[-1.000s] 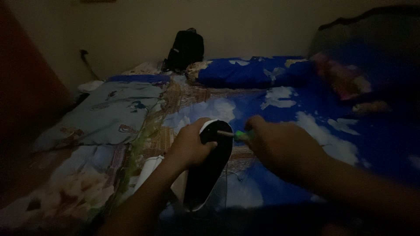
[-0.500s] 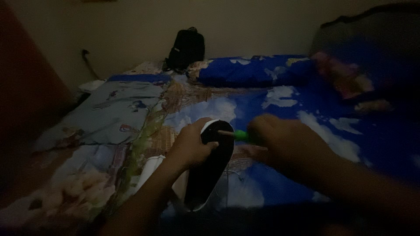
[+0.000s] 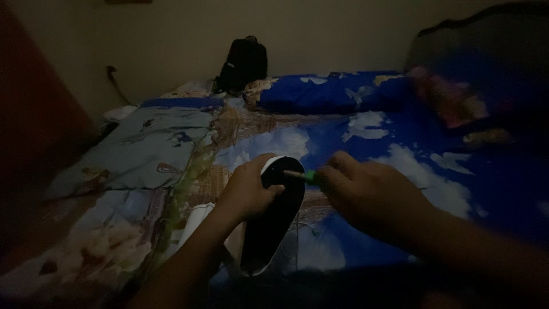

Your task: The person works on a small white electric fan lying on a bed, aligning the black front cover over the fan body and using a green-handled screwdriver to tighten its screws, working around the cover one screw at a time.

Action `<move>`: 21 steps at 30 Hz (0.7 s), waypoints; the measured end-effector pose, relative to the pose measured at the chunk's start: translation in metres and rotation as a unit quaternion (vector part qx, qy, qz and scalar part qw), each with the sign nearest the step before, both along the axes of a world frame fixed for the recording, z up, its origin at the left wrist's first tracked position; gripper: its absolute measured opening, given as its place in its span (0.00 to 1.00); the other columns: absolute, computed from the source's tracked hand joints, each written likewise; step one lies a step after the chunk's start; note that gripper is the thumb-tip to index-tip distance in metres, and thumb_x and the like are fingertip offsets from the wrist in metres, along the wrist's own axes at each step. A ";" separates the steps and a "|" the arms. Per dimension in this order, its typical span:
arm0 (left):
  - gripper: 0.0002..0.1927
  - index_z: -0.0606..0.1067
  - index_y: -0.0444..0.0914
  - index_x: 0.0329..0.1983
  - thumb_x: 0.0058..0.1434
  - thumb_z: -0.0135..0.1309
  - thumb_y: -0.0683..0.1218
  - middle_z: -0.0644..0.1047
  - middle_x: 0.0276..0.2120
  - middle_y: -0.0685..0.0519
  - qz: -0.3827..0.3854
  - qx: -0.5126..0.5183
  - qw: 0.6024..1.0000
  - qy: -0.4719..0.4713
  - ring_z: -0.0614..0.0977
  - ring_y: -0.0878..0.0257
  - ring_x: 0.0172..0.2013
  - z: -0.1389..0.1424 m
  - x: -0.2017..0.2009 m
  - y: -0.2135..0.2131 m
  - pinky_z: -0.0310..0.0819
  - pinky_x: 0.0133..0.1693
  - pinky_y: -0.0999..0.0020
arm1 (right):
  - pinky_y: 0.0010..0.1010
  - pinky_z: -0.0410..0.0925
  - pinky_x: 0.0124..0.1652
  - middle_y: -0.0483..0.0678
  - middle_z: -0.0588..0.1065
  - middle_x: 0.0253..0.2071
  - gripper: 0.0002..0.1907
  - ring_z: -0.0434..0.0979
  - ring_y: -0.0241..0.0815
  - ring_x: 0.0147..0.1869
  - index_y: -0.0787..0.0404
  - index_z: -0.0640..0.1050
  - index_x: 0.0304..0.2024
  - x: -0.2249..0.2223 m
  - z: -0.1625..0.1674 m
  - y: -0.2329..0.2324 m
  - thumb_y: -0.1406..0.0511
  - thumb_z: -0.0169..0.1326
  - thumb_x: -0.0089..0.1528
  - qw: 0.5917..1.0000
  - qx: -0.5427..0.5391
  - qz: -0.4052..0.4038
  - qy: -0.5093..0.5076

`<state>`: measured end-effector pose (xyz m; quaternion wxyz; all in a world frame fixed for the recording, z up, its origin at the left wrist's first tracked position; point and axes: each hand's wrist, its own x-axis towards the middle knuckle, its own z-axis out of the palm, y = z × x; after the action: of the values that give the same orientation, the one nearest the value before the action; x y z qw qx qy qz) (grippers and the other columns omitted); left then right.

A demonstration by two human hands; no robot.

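Note:
My left hand (image 3: 247, 191) grips the upper end of a long oval object (image 3: 273, 224), black on its face with a white rim, held upright over the bed. My right hand (image 3: 366, 194) is closed around a small green-handled tool (image 3: 307, 175) like a screwdriver. The tool's thin metal tip touches the black face near the top of the oval object. The room is dim, so fine detail on the object is hard to make out.
A bed (image 3: 366, 131) covered with a blue sky-and-cloud sheet fills the view. A paler patterned blanket (image 3: 143, 149) lies at left. A black backpack (image 3: 245, 63) leans on the far wall. A blue pillow (image 3: 337, 91) and dark headboard (image 3: 486, 40) are at right.
Both hands stay at the oval object. My right hand has shifted slightly with the tool, whose tip remains on the black face near the top.

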<state>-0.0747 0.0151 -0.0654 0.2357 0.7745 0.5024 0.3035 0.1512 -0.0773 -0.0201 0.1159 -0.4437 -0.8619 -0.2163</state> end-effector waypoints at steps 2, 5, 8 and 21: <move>0.35 0.69 0.46 0.66 0.55 0.66 0.46 0.79 0.54 0.43 0.012 -0.010 1.000 0.016 0.82 0.47 0.53 -0.001 0.001 0.001 0.80 0.52 0.50 | 0.30 0.70 0.29 0.47 0.79 0.39 0.19 0.77 0.37 0.31 0.55 0.73 0.59 -0.002 0.002 0.000 0.55 0.51 0.68 0.994 -0.063 -0.076 -0.045; 0.35 0.69 0.45 0.66 0.55 0.66 0.46 0.79 0.54 0.43 0.006 -0.015 1.000 -0.005 0.83 0.47 0.53 -0.002 0.000 0.002 0.80 0.52 0.51 | 0.29 0.71 0.31 0.46 0.80 0.39 0.20 0.79 0.38 0.33 0.53 0.71 0.63 -0.009 0.006 0.002 0.54 0.51 0.71 0.967 -0.174 -0.188 0.014; 0.34 0.70 0.46 0.66 0.54 0.65 0.45 0.80 0.53 0.44 0.001 -0.014 1.000 -0.020 0.84 0.48 0.52 -0.003 -0.001 0.002 0.81 0.52 0.52 | 0.30 0.71 0.29 0.48 0.78 0.39 0.19 0.78 0.39 0.31 0.56 0.72 0.59 -0.011 0.011 0.000 0.57 0.53 0.69 0.974 -0.160 -0.151 0.047; 0.35 0.68 0.45 0.66 0.55 0.66 0.46 0.79 0.53 0.43 0.014 -0.015 1.000 0.016 0.83 0.48 0.52 -0.002 0.002 0.001 0.81 0.51 0.52 | 0.29 0.72 0.25 0.52 0.75 0.44 0.27 0.77 0.40 0.31 0.61 0.75 0.53 -0.006 0.005 0.000 0.54 0.61 0.56 0.993 -0.070 0.028 0.096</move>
<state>-0.0728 0.0161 -0.0676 0.2355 0.7686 0.5212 0.2867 0.1448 -0.0769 -0.0148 0.1731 -0.4450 -0.8719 -0.1087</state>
